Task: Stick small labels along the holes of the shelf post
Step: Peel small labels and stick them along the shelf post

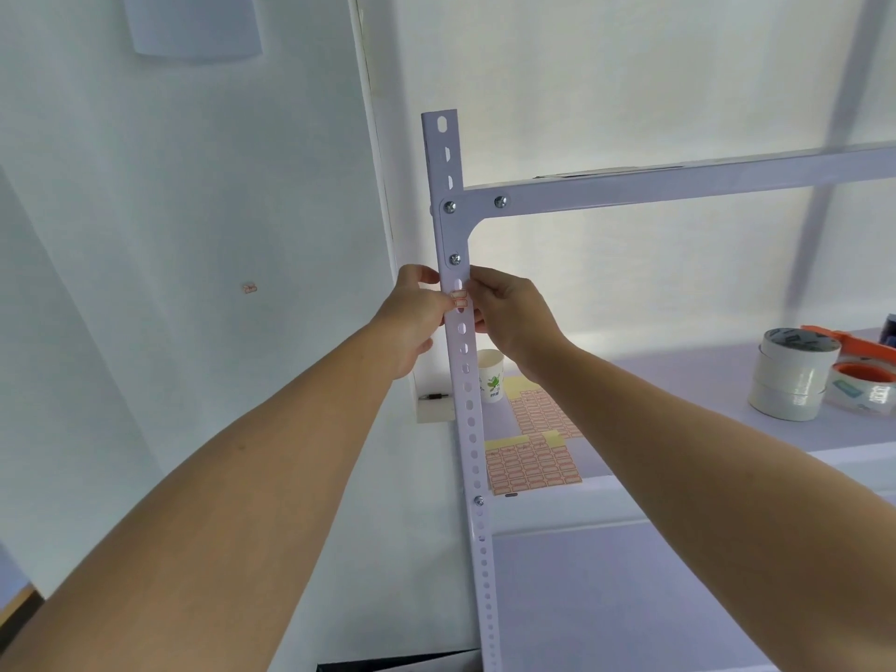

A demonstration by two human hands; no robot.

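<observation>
The white shelf post runs upright through the middle of the view, with a row of oval holes down its face. Small red-bordered labels sit on the post just below the corner bracket. My left hand is at the post's left edge, its fingertips touching the labels. My right hand is at the post's right edge, fingers pinched at the same labels. Two label sheets on yellow backing lie on the shelf behind the post.
A paper cup stands on the shelf right behind the post. Rolls of white tape and an orange tape dispenser sit at the right. One stray label sticks on the wall at the left.
</observation>
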